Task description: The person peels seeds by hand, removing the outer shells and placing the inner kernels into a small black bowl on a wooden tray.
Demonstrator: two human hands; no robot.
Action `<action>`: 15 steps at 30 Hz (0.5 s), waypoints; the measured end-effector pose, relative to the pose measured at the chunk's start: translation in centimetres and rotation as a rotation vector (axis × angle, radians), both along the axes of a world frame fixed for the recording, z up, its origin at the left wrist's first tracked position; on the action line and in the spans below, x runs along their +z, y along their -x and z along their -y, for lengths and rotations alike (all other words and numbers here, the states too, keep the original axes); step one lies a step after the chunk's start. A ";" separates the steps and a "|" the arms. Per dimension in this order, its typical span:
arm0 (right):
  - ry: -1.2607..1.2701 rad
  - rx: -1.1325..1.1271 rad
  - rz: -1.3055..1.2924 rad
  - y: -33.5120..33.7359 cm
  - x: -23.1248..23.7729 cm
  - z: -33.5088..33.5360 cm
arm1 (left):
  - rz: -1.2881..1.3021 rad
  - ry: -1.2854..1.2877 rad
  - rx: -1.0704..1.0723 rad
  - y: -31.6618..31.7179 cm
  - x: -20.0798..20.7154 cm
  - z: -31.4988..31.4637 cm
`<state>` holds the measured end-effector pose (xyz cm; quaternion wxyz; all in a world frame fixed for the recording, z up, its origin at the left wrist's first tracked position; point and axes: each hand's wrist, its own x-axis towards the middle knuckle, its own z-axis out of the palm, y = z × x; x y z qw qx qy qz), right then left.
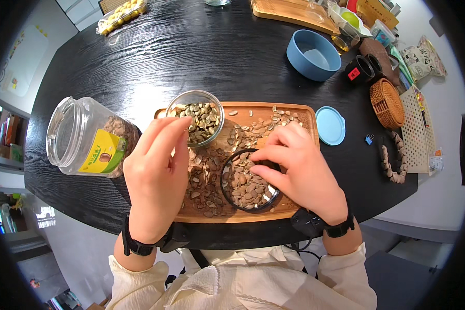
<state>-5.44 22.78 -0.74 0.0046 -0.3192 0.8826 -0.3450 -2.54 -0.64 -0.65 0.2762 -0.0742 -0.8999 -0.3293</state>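
Note:
My left hand (157, 165) is beside the clear glass bowl (221, 126) of green seed kernels (205, 119). Its thumb and fingertips are pressed together at the bowl's near-left edge; whatever they pinch is hidden. Over the right side of a dark-rimmed round dish (225, 188) of brown seeds (245, 188) is my right hand (294, 165), its thumb and index fingertip a little apart, with nothing visible between them. Both vessels are on a wooden tray (237, 219), among loose brown seeds or shells (206, 178) and paler pieces (250, 129).
Left of the tray, a clear plastic jar (67, 134) leans over, brown seeds inside. A light-blue lid (330, 125) lies to the right; a blue bowl (312, 57) stands farther back. Dark cups (359, 71), a woven basket (387, 103) and a scrunched hair band (396, 173) line the right edge.

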 end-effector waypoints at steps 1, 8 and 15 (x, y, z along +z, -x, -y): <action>-0.027 0.019 -0.019 -0.1 -0.1 0.1 | 0.000 0.002 0.001 0.0 0.1 -0.1; -0.015 -0.012 0.051 0.2 0.9 -0.4 | -0.051 0.031 -0.274 -0.6 0.3 -0.7; -0.036 0.074 0.144 -0.1 0.7 -0.3 | 0.292 0.031 -0.489 -1.4 -0.6 -1.9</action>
